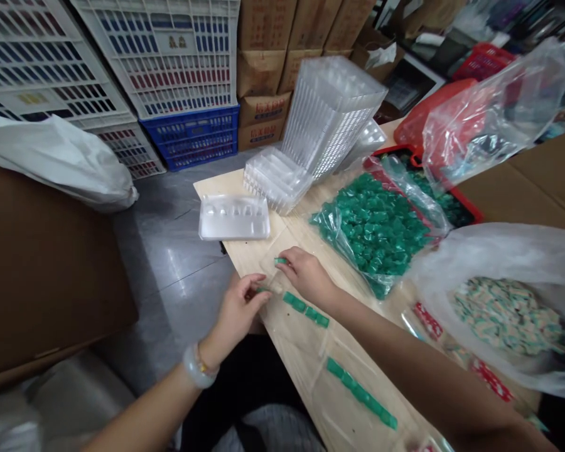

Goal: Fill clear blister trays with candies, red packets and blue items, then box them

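My right hand (306, 273) pinches a small green wrapped piece (280, 260) between thumb and fingers, above the near part of the wooden table. To its left, my left hand (240, 307) is closed at the table's edge, with a bit of green showing between thumb and fingers, mostly hidden. Beside the hands, short green pieces (306, 309) lie end to end in a row, in what looks like a clear plastic tray. Closer to me, a longer row of green pieces (361, 394) lies in another clear tray. A bracelet circles my left wrist.
A clear tray (234, 218) sits at the table's left corner, before tall stacks of trays (332, 113). Loose green pieces (376, 220) heap in a bag to the right. Another bag (508, 314) holds pale-and-green pieces. Crates (193, 138) and cartons stand behind.
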Demonstrator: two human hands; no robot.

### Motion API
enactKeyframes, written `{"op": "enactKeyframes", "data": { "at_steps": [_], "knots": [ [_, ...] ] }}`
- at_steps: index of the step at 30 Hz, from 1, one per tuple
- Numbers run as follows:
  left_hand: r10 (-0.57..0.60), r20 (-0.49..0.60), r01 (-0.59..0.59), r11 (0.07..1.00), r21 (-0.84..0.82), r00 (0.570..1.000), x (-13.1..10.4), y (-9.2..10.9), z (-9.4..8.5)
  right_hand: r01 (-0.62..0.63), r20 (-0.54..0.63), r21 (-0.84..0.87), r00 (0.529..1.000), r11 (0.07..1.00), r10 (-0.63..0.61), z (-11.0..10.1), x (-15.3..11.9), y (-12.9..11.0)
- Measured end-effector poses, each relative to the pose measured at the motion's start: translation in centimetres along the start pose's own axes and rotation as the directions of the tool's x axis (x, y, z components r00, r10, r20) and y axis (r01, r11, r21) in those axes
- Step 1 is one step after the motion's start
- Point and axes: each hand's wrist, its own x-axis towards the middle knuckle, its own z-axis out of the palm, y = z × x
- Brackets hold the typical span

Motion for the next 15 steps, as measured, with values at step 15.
{"op": "enactKeyframes", "data": {
  "at_steps": [15],
  "knots": [
    [0.109, 0.081, -0.131, 0.932, 0.337, 0.991, -1.9, 0.5, 0.0, -0.157, -0.092, 0.108, 0.982, 0.982, 0.167, 1.5, -1.7, -1.7]
  ]
}}
